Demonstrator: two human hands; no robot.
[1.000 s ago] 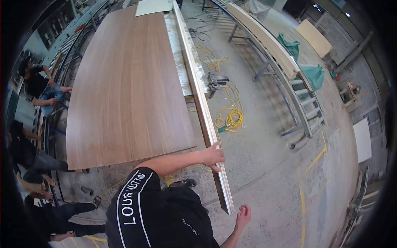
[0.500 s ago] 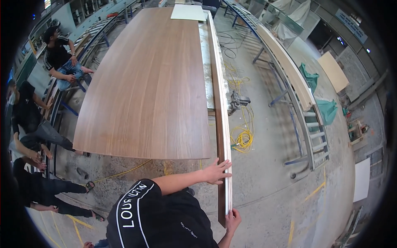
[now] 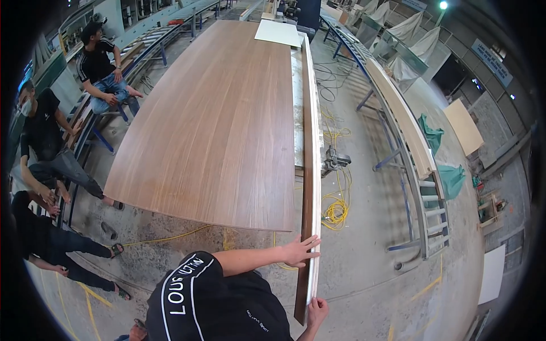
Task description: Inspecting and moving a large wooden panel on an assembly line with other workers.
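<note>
From the head camera we see our left hand (image 3: 300, 252) laid flat, fingers spread, against the face of a long narrow wooden plank (image 3: 311, 170) standing on edge. Our right hand (image 3: 316, 311) grips the plank's near bottom end, apparently curled around it. Left of both hands lies the large walnut-veneer panel (image 3: 216, 119); a yellow cable (image 3: 335, 210) coils on the floor to their right.

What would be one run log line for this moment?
left hand: flat on long wooden strip | right hand: grips strip's near end | strip: alongside large walnut panel
</note>
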